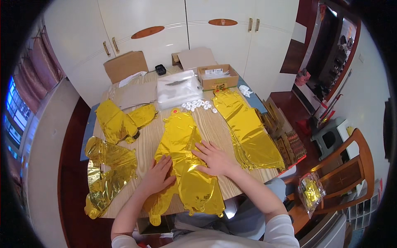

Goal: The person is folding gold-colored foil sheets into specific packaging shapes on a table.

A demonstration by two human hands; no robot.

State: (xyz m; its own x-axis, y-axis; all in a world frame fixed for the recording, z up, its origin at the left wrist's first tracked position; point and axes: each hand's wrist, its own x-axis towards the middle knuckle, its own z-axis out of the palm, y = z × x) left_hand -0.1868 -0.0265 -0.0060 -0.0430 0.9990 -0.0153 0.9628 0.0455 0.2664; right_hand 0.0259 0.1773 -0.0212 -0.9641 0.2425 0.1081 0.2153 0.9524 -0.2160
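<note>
Foil [186, 151] lies near the middle of the worktop [213, 130], your left hand [160, 175] and right hand [217, 159] resting on it, fingers loosely spread, gripping nothing; you're seemingly smoothing it, so next press evenly.

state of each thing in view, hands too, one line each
Middle gold foil piece: wrinkled, laid out
Left hand: open, resting on it
Right hand: open, resting on it
Right gold foil pieces: layered, laid out
Left gold foil pieces: crinkled
Cardboard box: open
Cabinet doors: shut
White rolls: loose, clustered
Plastic stack: lying flat
Clear bag at right: filled
</note>
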